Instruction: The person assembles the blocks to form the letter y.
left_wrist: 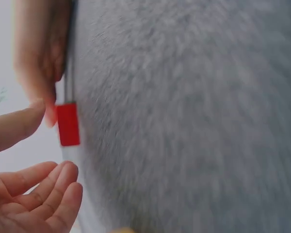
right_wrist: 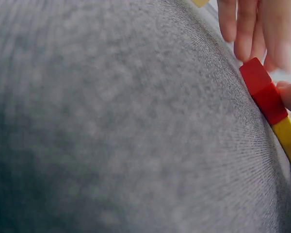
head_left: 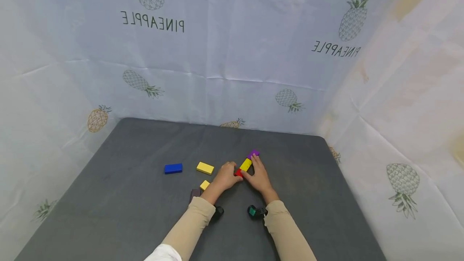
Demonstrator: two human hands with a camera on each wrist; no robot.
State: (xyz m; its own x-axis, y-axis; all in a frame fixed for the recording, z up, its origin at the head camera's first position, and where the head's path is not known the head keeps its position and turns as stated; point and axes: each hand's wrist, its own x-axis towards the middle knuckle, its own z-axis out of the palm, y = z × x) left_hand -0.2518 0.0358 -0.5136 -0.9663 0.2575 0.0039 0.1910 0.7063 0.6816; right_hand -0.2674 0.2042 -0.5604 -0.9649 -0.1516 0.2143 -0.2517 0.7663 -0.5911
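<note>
Three glossy blocks form one slanting row: the red rectangular block [right_wrist: 264, 91] at the near end, the bright yellow rectangular block [head_left: 245, 165] next to it, and the purple block [head_left: 253, 153] at the far end. We see the row's long axis run away from us and to the right, the red block lying between both hands. Our right hand [head_left: 259, 176] is the nearer, alongside the row: its thumb touches the red block, its fingers reach straight toward the purple one, clasping nothing. Our left hand [head_left: 226, 175] is at the near left, fingers relaxed and released, just apart from the red block in the left wrist view. We find no container; the blocks lie on the dark grey table [head_left: 145, 212]. Leftward we have a pale yellow oblong block [head_left: 205, 168], a blue rectangular block [head_left: 173, 168], a small yellow block [head_left: 204, 185] and a dark brown block [head_left: 195, 193].
</note>
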